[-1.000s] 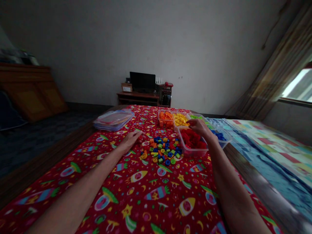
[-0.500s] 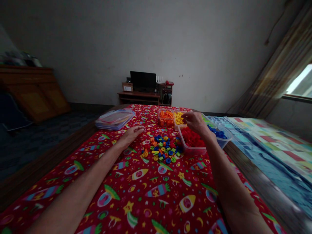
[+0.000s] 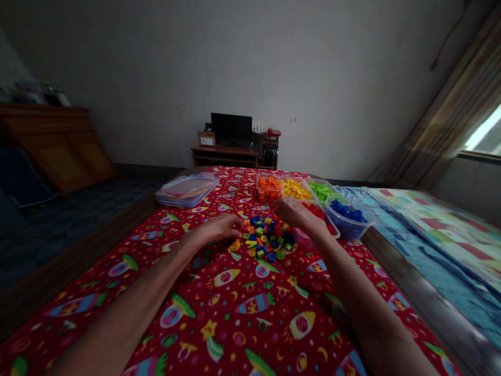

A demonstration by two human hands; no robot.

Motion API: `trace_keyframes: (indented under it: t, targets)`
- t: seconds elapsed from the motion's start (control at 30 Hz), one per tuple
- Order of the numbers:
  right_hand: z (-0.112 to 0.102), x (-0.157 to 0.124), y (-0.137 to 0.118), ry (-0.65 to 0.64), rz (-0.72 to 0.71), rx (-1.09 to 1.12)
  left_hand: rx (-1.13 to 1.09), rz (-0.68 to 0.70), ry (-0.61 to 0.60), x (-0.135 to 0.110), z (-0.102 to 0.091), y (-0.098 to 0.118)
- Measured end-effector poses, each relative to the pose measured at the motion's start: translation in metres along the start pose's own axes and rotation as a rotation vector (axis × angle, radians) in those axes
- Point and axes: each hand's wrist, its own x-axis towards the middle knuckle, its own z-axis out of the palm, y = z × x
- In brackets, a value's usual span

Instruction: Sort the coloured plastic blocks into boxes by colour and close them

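A pile of small colourful plastic pieces (image 3: 266, 241) lies on the red rocket-print cloth (image 3: 235, 313). My left hand (image 3: 222, 228) rests at the pile's left edge, its fingers curled together against the pieces; what they pinch is too small to see. My right hand (image 3: 293, 213) hovers over the pile's right side, just in front of the tub of red pieces (image 3: 326, 222), with its fingers reaching down loosely and nothing visible in them.
Behind the pile stand clear tubs of orange (image 3: 267, 186), yellow (image 3: 294, 188), green (image 3: 321, 190) and blue pieces (image 3: 349, 218). A stack of clear lids (image 3: 187, 190) sits at the back left. The table's wooden edge (image 3: 407, 277) runs along the right, beside a patterned mat.
My right hand has come back from over the red tub down to the pile. My left hand has slid right and curled its fingers at the pile's edge.
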Motion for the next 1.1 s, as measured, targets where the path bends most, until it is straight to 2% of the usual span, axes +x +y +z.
trace_keyframes:
  t: [0.1, 0.27, 0.37, 0.53, 0.7, 0.77, 0.93, 1.0, 1.1]
  targets:
    - [0.013, 0.001, 0.0, -0.094, 0.008, -0.079, 0.057, 0.02, 0.022, 0.001, 0.002, 0.004]
    - [0.048, 0.006, -0.001, -0.206, -0.037, -0.147, 0.028, 0.056, 0.107, 0.005, 0.008, 0.003]
    - [0.057, 0.008, -0.002, -0.223, -0.032, -0.15, -0.01, 0.076, 0.163, 0.007, 0.01, 0.004]
    - [0.051, 0.009, -0.005, -0.143, -0.019, -0.104, -0.143, 0.03, 0.246, 0.007, 0.01, 0.005]
    - [0.036, 0.006, -0.009, -0.206, -0.054, -0.055, -0.299, 0.036, 0.211, 0.006, 0.008, 0.0]
    - [0.031, 0.003, -0.014, -0.203, -0.073, -0.049, -0.293, 0.045, 0.235, 0.008, 0.012, -0.003]
    - [0.029, 0.0, -0.026, -0.105, -0.079, -0.066, -0.179, 0.122, 0.366, 0.016, 0.037, -0.01]
    - [0.03, 0.001, -0.027, -0.126, -0.058, -0.099, -0.13, 0.132, 0.4, 0.018, 0.043, -0.01]
    - [0.028, 0.003, -0.028, -0.17, -0.028, -0.16, -0.102, 0.13, 0.398, 0.018, 0.043, -0.006]
